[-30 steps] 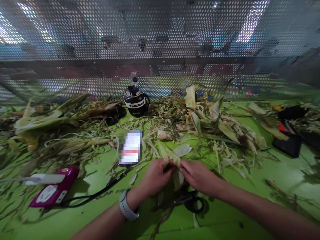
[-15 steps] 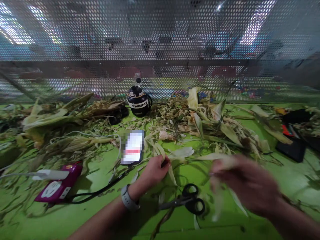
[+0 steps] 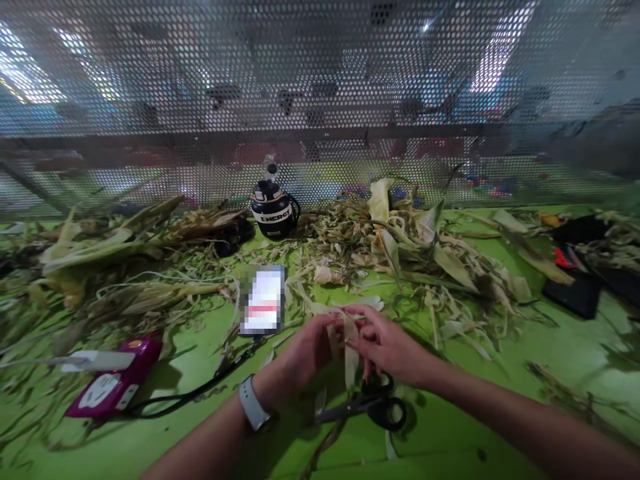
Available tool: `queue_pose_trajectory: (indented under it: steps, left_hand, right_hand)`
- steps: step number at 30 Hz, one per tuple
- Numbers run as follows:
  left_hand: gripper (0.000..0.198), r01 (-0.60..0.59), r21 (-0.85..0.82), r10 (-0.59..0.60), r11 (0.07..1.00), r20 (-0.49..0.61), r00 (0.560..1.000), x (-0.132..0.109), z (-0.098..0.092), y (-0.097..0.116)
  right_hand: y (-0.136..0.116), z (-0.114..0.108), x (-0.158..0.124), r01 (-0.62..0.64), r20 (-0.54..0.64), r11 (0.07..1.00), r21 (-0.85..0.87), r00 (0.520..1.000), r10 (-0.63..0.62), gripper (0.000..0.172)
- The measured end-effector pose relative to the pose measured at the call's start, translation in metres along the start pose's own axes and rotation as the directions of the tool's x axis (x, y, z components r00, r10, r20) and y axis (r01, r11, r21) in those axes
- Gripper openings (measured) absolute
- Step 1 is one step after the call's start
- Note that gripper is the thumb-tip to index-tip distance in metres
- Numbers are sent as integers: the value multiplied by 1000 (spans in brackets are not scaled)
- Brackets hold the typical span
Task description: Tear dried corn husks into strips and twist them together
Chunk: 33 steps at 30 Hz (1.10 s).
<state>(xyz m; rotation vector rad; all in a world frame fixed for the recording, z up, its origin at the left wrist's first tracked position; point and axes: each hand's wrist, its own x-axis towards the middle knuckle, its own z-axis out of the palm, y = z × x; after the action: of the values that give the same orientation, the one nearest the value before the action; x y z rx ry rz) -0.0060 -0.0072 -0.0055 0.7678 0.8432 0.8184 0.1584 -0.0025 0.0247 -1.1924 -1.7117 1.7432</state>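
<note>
My left hand, a grey watch band on its wrist, is closed on pale corn husk strips near the middle of the table. Touching it from the right, my right hand pinches the same husk strip, which hangs down between the two hands. Black-handled scissors lie just below, their upper handle ring partly covered by my right fingers. A lit phone, partly blurred out, rests left of my hands. More husk pieces stick out behind my fingers.
Heaps of dried corn husk spread along the back of the green table. A black mug-like bottle stands before the perforated metal screen. At left lies a purple device with cables; a dark flat device lies right.
My right hand has come left from the right side of the table to meet my left hand at the husk. My left hand stays near the same place. The scissors have not moved.
</note>
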Motion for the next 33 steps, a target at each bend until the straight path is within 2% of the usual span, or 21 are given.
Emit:
queue_pose_trajectory:
  steps: [2,3,5,7,9,11,13,15,18,21,24,26,28,29,33]
  left_hand:
    - [30,29,-78,-27,997,28,999,1,0,-3]
    - [26,31,-112,-31,993,6,1000,1,0,-3]
    - [23,-27,-121,13,992,-114,993,1,-4,1]
    - [25,-111,-140,81,984,-209,975,0,-9,12]
    - [20,-231,-184,164,955,-317,934,-2,-16,29]
    - [13,-298,-242,206,923,-342,917,-4,-22,45]
    - [11,-335,-303,235,892,-323,917,-6,-25,55]
    - [14,-361,-350,252,864,-320,913,-6,-27,57]
    - [19,-381,-326,265,865,-348,899,-2,-29,51]
    - [20,-338,-246,240,908,-356,903,4,-29,42]
    - [27,-265,-153,196,952,-357,913,8,-25,31]
    - [22,-167,-41,147,985,-303,941,7,-20,23]
    - [33,-58,87,77,995,-228,971,6,-14,16]
    - [38,-40,138,67,990,-197,978,4,-11,13]
    - [35,-94,216,136,972,-187,973,2,-5,8]
  right_hand:
    - [10,3,6,-7,4,1000,-19,1000,7,56]
    - [13,2,6,3,11,1000,-27,1000,-3,61]
    - [16,-7,6,59,2,995,-79,998,-59,65]
    - [18,-21,10,144,-82,960,-240,982,-168,57]
    - [23,-35,20,188,-166,831,-524,934,-316,45]
    - [32,-45,32,213,-95,614,-760,898,-429,38]
    - [39,-51,40,195,-35,466,-863,897,-441,34]
    - [42,-52,42,144,-43,406,-903,908,-417,30]
    - [39,-51,40,54,-121,476,-878,937,-329,16]
    - [33,-53,39,5,-219,639,-769,937,-271,11]
    - [28,-54,39,17,-341,864,-503,915,-216,18]
    - [26,-51,39,29,-353,969,-246,928,-117,23]
    - [25,-42,36,48,-305,997,-66,950,-66,32]
    - [25,-37,33,65,-275,997,-30,959,-71,36]
    - [20,-16,19,138,-156,987,-79,976,-149,37]
